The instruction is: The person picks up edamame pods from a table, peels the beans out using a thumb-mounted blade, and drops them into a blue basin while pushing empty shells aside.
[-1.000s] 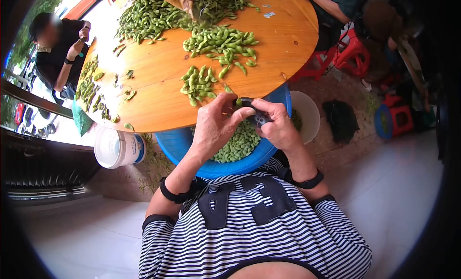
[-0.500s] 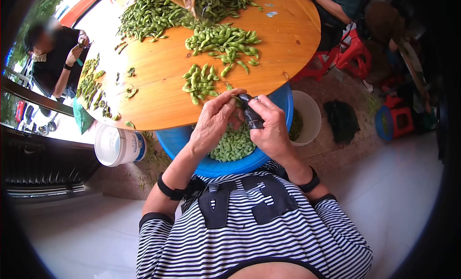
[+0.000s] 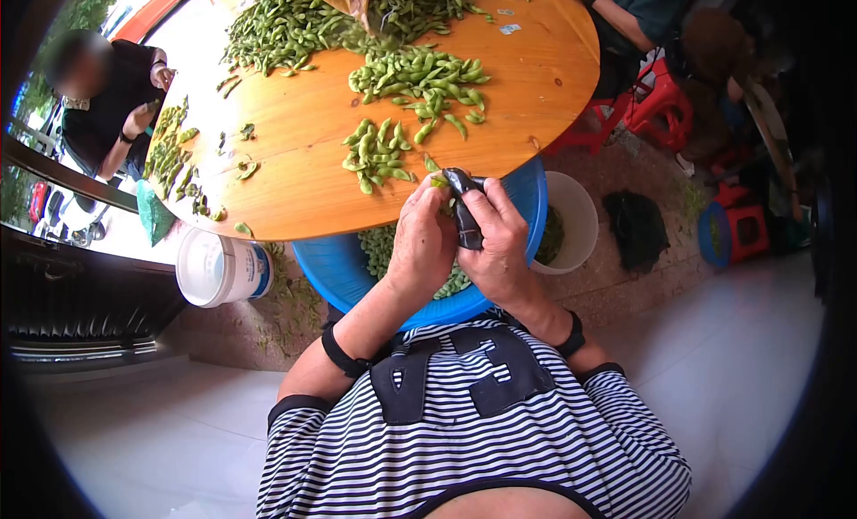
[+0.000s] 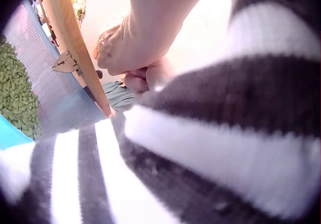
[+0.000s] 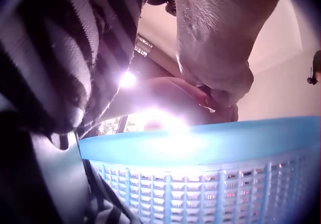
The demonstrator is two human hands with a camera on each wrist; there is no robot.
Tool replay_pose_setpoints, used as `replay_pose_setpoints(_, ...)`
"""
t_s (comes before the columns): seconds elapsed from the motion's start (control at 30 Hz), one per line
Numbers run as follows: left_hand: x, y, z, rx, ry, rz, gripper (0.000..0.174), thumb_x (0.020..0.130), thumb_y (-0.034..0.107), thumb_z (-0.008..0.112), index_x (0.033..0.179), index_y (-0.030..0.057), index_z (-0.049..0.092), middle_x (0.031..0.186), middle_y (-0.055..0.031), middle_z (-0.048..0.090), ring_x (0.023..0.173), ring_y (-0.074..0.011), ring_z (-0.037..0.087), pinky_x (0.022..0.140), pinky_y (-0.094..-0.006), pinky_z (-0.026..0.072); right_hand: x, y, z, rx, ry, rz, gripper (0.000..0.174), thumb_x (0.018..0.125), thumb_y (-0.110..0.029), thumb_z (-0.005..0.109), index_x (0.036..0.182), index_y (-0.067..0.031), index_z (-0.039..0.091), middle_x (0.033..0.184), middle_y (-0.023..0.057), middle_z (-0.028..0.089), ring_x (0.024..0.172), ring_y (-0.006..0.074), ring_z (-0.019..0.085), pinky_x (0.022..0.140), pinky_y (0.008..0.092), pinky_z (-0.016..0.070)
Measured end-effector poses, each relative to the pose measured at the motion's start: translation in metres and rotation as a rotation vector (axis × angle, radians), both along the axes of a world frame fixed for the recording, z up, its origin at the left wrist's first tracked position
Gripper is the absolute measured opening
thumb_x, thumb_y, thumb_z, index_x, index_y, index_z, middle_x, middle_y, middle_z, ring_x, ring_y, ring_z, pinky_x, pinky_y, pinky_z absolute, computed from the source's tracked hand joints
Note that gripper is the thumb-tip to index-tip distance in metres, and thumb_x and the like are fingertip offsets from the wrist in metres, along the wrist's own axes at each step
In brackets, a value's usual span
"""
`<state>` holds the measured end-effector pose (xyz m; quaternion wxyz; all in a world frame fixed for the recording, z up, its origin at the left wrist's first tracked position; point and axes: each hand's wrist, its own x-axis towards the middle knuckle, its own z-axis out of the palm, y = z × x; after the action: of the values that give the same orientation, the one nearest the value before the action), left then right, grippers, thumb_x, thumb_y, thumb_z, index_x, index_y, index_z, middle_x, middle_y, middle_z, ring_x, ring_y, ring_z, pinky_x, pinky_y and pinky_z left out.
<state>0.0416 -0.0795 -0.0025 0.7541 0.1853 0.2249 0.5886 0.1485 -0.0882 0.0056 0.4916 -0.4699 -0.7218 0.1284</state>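
Note:
In the head view my left hand (image 3: 421, 240) pinches a green soybean pod (image 3: 438, 181) at its fingertips, just over the table's near edge. My right hand (image 3: 500, 242) grips a small glossy black handheld thing (image 3: 466, 223), its upper end right at the pod; I cannot tell what kind of tool it is. Both hands are close together above a blue basket (image 3: 314, 280), where shelled green beans (image 3: 378, 249) lie. Unshelled pods (image 3: 375, 153) form a small pile just beyond my hands. The right wrist view shows the hands above the basket's blue rim (image 5: 210, 142).
A round wooden table (image 3: 295, 175) carries a large heap of pods (image 3: 286, 37) at the back. White buckets (image 3: 203, 267) stand on the floor to both sides of the basket. A person in black (image 3: 129, 82) sits at the left; red stools (image 3: 661, 99) stand at the right.
My hands have drawn closer together, and the left forearm has shifted right. The black thing has turned more upright in my right hand. At the left, the other person's hands have moved apart.

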Motion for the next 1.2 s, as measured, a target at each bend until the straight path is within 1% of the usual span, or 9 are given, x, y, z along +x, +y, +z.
replay_pose_setpoints(0.13, -0.010, 0.003, 0.010, -0.106, 0.192, 0.008, 0.020, 0.098, 0.018, 0.043, 0.105, 0.0034, 0.056, 0.086, -0.0015, 0.056, 0.071, -0.0092, 0.052, 0.062, -0.0238, 0.0445, 0.016, 0.011, 0.007, -0.265, 0.222, 0.214, 0.037, 0.071, 0.010, 0.050, 0.106, 0.0047, 0.061, 0.080, 0.0104, 0.053, 0.070, 0.0222, 0.057, 0.061, 0.0318, 0.0475)
replay_pose_setpoints(0.2, -0.026, 0.006, -0.004, 0.047, 0.375, -0.186, 0.019, 0.100, 0.020, 0.045, 0.100, 0.0040, 0.056, 0.079, -0.0007, 0.056, 0.059, -0.0059, 0.045, 0.051, -0.0202, 0.0370, 0.034, 0.016, 0.008, -0.922, 0.945, 0.532, 0.032, 0.080, 0.009, 0.042, 0.104, 0.0035, 0.063, 0.072, -0.0008, 0.051, 0.056, 0.0048, 0.041, 0.043, 0.0203, 0.0318)
replay_pose_setpoints(0.4, -0.041, 0.007, 0.017, 0.024, 0.580, -0.320, 0.019, 0.097, 0.019, 0.051, 0.099, 0.0028, 0.061, 0.075, -0.0019, 0.058, 0.056, -0.0040, 0.042, 0.046, -0.0180, 0.0285, 0.048, 0.021, 0.004, -1.076, 1.206, 0.738, 0.034, 0.082, 0.007, 0.037, 0.109, 0.0070, 0.059, 0.070, -0.0036, 0.047, 0.053, 0.0013, 0.033, 0.042, 0.0165, 0.0264)
replay_pose_setpoints(0.6, -0.035, 0.004, -0.006, 0.026, 0.308, -0.238, 0.023, 0.090, 0.005, 0.043, 0.102, -0.0014, 0.061, 0.075, -0.0009, 0.055, 0.059, -0.0053, 0.045, 0.050, -0.0195, 0.0361, 0.038, 0.006, 0.007, -0.859, 0.801, 0.501, 0.038, 0.075, 0.005, 0.042, 0.108, 0.0061, 0.060, 0.069, -0.0031, 0.047, 0.054, 0.0014, 0.038, 0.044, 0.0175, 0.0308)
replay_pose_setpoints(0.73, -0.040, -0.002, 0.007, 0.203, 0.673, -0.283, 0.033, 0.088, 0.004, 0.050, 0.119, -0.0039, 0.057, 0.081, -0.0052, 0.063, 0.069, -0.0118, 0.058, 0.064, -0.0248, 0.0484, 0.073, 0.002, 0.003, -0.768, 0.934, 0.370, 0.038, 0.070, 0.003, 0.048, 0.106, 0.0064, 0.059, 0.074, -0.0003, 0.052, 0.061, 0.0056, 0.046, 0.048, 0.0214, 0.0370)
replay_pose_setpoints(0.87, -0.051, 0.016, 0.030, 0.451, 1.250, -0.316, 0.018, 0.084, -0.001, 0.059, 0.101, -0.0016, 0.067, 0.080, -0.0100, 0.070, 0.078, -0.0156, 0.068, 0.068, -0.0274, 0.0524, 0.133, -0.001, 0.037, -0.457, -0.451, -0.236, 0.029, 0.066, 0.006, 0.052, 0.095, 0.0061, 0.053, 0.088, 0.0226, 0.061, 0.079, 0.0395, 0.059, 0.070, 0.0417, 0.0463)
replay_pose_setpoints(0.93, -0.053, 0.043, 0.032, 0.818, 1.616, 0.113, 0.016, 0.082, 0.002, 0.062, 0.096, 0.0016, 0.068, 0.081, -0.0096, 0.068, 0.079, -0.0234, 0.066, 0.072, -0.0323, 0.0524, 0.157, -0.003, 0.028, -0.469, -0.488, -0.273, 0.024, 0.064, 0.007, 0.050, 0.088, 0.0042, 0.050, 0.087, 0.0288, 0.057, 0.085, 0.0476, 0.053, 0.071, 0.0466, 0.0440)
replay_pose_setpoints(1.03, -0.050, 0.081, 0.026, 0.842, 1.968, 0.294, 0.011, 0.080, 0.009, 0.064, 0.090, 0.0046, 0.069, 0.086, -0.0099, 0.063, 0.087, -0.0288, 0.061, 0.078, -0.0380, 0.0503, 0.155, -0.007, 0.037, -0.539, -0.419, -0.315, 0.024, 0.064, 0.007, 0.050, 0.088, 0.0040, 0.050, 0.081, 0.0269, 0.056, 0.083, 0.0458, 0.056, 0.069, 0.0461, 0.0430)
replay_pose_setpoints(1.2, -0.043, 0.108, 0.003, 0.846, 2.135, 0.225, 0.012, 0.081, 0.016, 0.064, 0.085, 0.0056, 0.067, 0.094, -0.0104, 0.057, 0.101, -0.0288, 0.054, 0.085, -0.0409, 0.0465, 0.133, -0.001, 0.031, -0.429, -0.363, -0.301, 0.024, 0.066, 0.008, 0.048, 0.090, 0.0041, 0.052, 0.076, 0.0253, 0.056, 0.074, 0.0430, 0.056, 0.066, 0.0404, 0.0446)
